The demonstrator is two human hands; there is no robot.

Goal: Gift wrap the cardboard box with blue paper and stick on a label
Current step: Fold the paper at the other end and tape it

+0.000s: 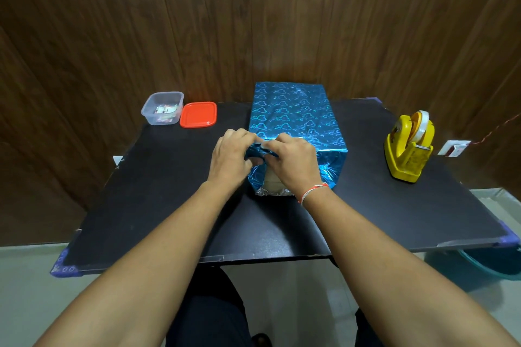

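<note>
While both hands, left [229, 156] and right [293, 158], pinch the near flap: cardboard box [275, 180], mid-bench [158, 191], near end unwrapped; blue paper [293, 113] likely slick, crease-prone, best taken at folded edges

Dark wood-panelled wall [253, 22], black table [158, 191], pale floor [25, 290]

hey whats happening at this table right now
A person is gift wrapping a box in shiny blue paper on a black table. Both the left hand and the right hand pinch the paper at the near end, where bare cardboard still shows. A yellow tape dispenser stands to the right; an open tub and its red lid sit at back left.
</note>
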